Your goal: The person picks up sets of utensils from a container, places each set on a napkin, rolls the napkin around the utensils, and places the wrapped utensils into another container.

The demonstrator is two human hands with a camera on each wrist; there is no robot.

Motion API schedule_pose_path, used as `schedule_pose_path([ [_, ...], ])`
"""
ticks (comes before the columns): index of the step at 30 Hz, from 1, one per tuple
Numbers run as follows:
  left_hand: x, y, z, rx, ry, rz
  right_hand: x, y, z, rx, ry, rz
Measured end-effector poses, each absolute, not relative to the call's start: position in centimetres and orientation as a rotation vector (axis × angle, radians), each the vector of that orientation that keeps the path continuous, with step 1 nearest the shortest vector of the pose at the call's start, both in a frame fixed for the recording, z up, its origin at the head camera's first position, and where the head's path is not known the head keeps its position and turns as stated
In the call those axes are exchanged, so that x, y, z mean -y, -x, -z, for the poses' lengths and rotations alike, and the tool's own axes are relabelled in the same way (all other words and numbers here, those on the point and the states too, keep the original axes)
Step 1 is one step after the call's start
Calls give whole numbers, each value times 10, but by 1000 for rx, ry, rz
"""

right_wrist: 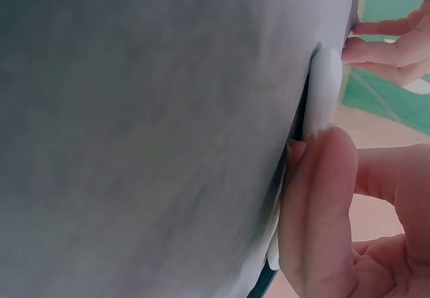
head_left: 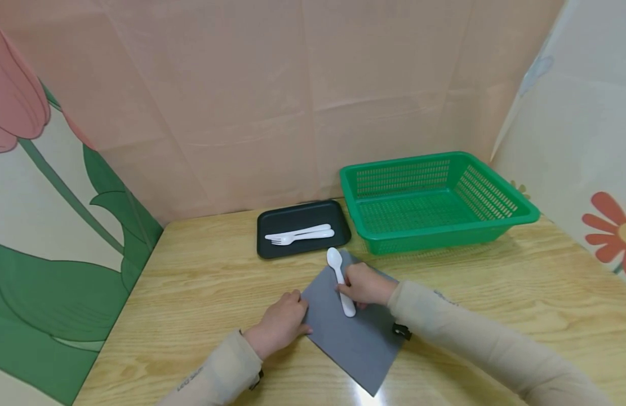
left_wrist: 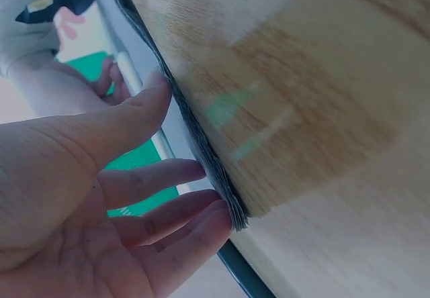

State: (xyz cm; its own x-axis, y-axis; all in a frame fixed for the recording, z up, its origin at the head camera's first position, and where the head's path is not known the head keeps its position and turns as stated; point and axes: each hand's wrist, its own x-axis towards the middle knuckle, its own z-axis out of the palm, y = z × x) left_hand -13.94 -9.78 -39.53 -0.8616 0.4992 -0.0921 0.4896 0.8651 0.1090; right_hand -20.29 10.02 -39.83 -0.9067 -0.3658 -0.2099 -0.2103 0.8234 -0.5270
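A grey folded napkin (head_left: 365, 361), several layers thick at its edge in the left wrist view, lies at a slant on the table. Across it lies a white plastic spoon (head_left: 335, 258), bowl toward the back. My right hand (head_left: 367, 283) pinches the spoon's handle between thumb and fingers; in the right wrist view the handle end (right_wrist: 325, 86) sticks out past the fingertips, close over the grey surface. My left hand (head_left: 279, 326) touches the napkin's left edge, its fingers and thumb (left_wrist: 144, 107) extended against the layered side.
Behind the napkin sits a black tray (head_left: 302, 211) holding a white knife (head_left: 320, 228) and a white fork (head_left: 313, 235). A green plastic basket (head_left: 444, 230) stands at the back right. The wooden table (head_left: 206, 270) meets a pinkish curtain (head_left: 231, 113) at the back.
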Motion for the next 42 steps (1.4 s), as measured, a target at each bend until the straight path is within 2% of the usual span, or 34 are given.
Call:
schedule_pose_path([
  [42,99,140,395,-2936,-806,-116,-97,204,399,-2663,395,686],
])
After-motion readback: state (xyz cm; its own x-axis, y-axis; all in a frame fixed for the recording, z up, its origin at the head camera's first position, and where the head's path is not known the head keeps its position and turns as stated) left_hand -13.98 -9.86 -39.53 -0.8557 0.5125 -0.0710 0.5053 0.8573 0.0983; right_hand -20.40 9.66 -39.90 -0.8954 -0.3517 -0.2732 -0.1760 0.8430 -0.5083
